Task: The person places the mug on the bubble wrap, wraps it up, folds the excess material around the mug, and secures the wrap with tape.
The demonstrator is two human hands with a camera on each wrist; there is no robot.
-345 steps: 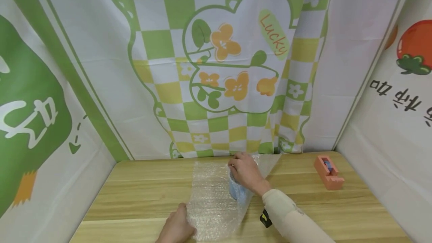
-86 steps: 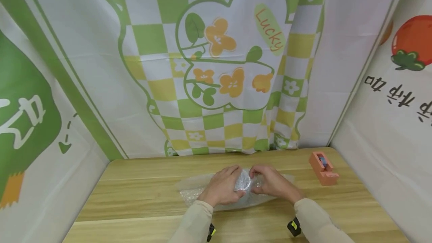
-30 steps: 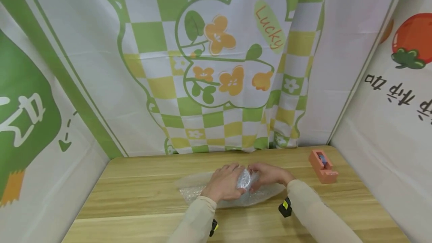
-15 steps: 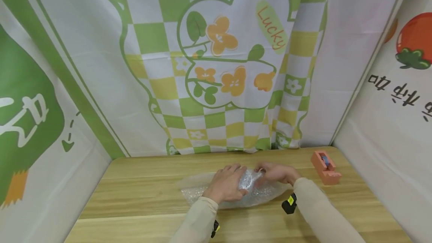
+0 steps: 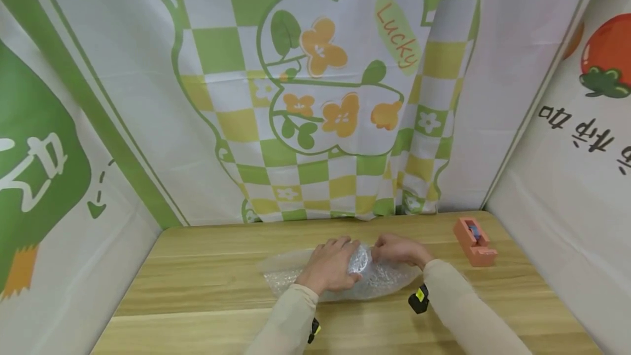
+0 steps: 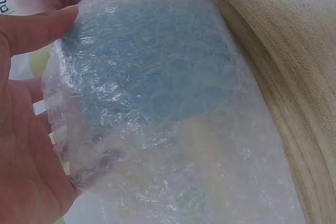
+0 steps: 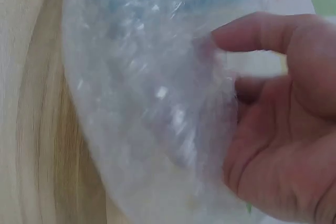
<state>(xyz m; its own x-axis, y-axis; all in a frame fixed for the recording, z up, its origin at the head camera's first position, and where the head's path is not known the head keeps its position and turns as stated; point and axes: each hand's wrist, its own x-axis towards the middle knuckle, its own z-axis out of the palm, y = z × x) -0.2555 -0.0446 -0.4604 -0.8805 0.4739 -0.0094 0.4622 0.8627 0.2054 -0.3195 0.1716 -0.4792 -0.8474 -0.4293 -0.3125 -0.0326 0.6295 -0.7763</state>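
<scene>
A blue object (image 6: 152, 66) shows through layers of bubble wrap (image 6: 236, 156) in the left wrist view. The left hand (image 5: 329, 267) curves round the wrapped object from the left, its thumb (image 6: 42, 27) lying along the near side. From the right, the right hand (image 5: 400, 250) pinches the wrap beside the object, and in the right wrist view its thumb and fingers (image 7: 257, 32) hold a gathered fold. Loose wrap (image 5: 391, 281) spreads out on both sides over the wood. The far side of the object is hidden by the wrap and hands.
An orange tape dispenser (image 5: 475, 241) with a blue roll stands at the back right of the wooden table (image 5: 212, 284). Behind the table hangs a checked green and yellow cloth (image 5: 340, 179), with printed white sheets on both sides.
Since half a second ago the right hand has shifted slightly, and the wrap it pulled up beside the object now lies lower. The left hand has stayed round the object.
</scene>
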